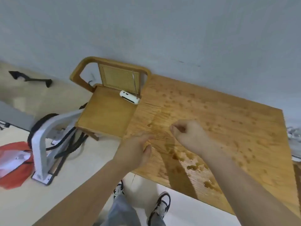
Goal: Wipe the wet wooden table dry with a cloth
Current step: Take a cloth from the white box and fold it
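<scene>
The wooden table (228, 115) fills the right half of the head view, dotted with water drops and with larger puddles (192, 167) near its front edge. My left hand (138, 149) reaches over the table's left front corner, fingers stretched and apart, holding nothing. My right hand (189, 132) hovers over the table's middle-left with its fingers curled shut; nothing shows in it. A grey-white cloth (293, 134) lies bunched at the table's far right edge, partly cut off by the frame.
A wooden chair (105, 115) stands against the table's left side with a small white device (129, 99) on its seat. A white frame with black cables (48, 141) and a red bag (14, 162) lie on the floor at left. A grey wall runs behind.
</scene>
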`<state>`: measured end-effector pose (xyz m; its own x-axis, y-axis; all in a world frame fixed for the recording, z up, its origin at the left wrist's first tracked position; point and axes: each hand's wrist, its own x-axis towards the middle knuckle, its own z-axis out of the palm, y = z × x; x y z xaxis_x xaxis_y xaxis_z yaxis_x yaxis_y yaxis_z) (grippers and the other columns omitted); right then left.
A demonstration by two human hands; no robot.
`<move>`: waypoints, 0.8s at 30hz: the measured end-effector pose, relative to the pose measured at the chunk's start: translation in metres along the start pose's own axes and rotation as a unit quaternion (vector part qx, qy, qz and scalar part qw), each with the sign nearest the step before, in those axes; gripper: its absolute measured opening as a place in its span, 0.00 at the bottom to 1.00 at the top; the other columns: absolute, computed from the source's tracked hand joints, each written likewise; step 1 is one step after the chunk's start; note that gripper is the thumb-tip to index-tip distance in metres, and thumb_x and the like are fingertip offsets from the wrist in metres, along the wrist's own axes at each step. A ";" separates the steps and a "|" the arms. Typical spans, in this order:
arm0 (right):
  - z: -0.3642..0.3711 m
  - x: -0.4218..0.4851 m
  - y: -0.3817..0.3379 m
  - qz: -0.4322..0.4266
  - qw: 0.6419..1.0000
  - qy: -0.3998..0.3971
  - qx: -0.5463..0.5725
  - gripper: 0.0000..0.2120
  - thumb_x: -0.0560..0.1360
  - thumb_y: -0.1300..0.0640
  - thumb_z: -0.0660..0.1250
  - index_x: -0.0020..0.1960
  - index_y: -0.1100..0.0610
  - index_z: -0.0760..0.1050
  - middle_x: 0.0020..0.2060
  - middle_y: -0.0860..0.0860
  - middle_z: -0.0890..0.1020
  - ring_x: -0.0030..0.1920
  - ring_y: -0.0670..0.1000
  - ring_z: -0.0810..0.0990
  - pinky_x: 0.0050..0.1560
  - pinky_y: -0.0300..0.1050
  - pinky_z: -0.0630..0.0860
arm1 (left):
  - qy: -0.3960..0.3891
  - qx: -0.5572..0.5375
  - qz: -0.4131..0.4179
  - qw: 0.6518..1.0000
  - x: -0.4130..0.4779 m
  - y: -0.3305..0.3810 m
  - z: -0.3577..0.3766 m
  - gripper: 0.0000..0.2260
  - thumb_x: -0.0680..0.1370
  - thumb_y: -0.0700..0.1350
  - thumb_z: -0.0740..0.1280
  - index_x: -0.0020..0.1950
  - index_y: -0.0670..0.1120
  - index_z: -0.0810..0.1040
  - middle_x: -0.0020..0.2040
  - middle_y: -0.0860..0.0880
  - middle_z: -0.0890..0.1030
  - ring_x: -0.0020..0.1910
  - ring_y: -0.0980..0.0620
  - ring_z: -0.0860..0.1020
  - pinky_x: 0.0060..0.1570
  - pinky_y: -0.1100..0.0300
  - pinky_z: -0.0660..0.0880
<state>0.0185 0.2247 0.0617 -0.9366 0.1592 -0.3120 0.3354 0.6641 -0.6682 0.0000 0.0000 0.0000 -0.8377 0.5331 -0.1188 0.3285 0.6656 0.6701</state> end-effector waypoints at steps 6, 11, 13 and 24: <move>0.083 0.012 -0.074 -0.043 0.993 -0.104 -0.020 0.09 0.82 0.49 0.66 0.46 0.46 0.83 0.39 0.44 0.85 0.42 0.49 0.82 0.44 0.47 0.79 | 0.049 -0.048 -0.150 0.986 -0.051 -0.070 -0.048 0.15 0.80 0.44 0.66 0.67 0.49 0.80 0.60 0.54 0.80 0.54 0.55 0.79 0.54 0.65 0.74; 0.155 0.030 -0.150 -0.082 0.984 -0.153 -0.047 0.09 0.82 0.49 0.66 0.49 0.46 0.84 0.42 0.44 0.86 0.43 0.45 0.83 0.47 0.48 0.81 | 0.103 -0.097 -0.217 0.966 -0.099 -0.146 -0.097 0.14 0.80 0.44 0.67 0.65 0.48 0.82 0.58 0.55 0.82 0.49 0.58 0.81 0.56 0.58 0.78; 0.189 0.039 -0.190 -0.088 0.979 -0.177 -0.054 0.09 0.82 0.48 0.66 0.49 0.47 0.84 0.42 0.44 0.85 0.45 0.47 0.84 0.50 0.51 0.82 | 0.120 -0.103 -0.242 0.957 -0.118 -0.181 -0.123 0.13 0.80 0.43 0.67 0.64 0.47 0.82 0.57 0.54 0.82 0.49 0.56 0.81 0.56 0.56 0.78; 0.369 0.079 -0.404 -0.202 0.928 -0.302 -0.084 0.16 0.83 0.51 0.65 0.45 0.62 0.80 0.37 0.59 0.80 0.37 0.55 0.75 0.41 0.47 0.72 | 0.185 -0.124 -0.377 0.899 -0.228 -0.346 -0.257 0.14 0.81 0.45 0.65 0.65 0.51 0.81 0.61 0.56 0.81 0.53 0.56 0.80 0.60 0.59 0.76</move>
<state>-0.1540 -0.3006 0.0580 -0.7386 -0.5319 -0.4142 -0.0987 0.6931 -0.7140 -0.0347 -0.4863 -0.0164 -0.8839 -0.2617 -0.3875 -0.4632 0.6039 0.6486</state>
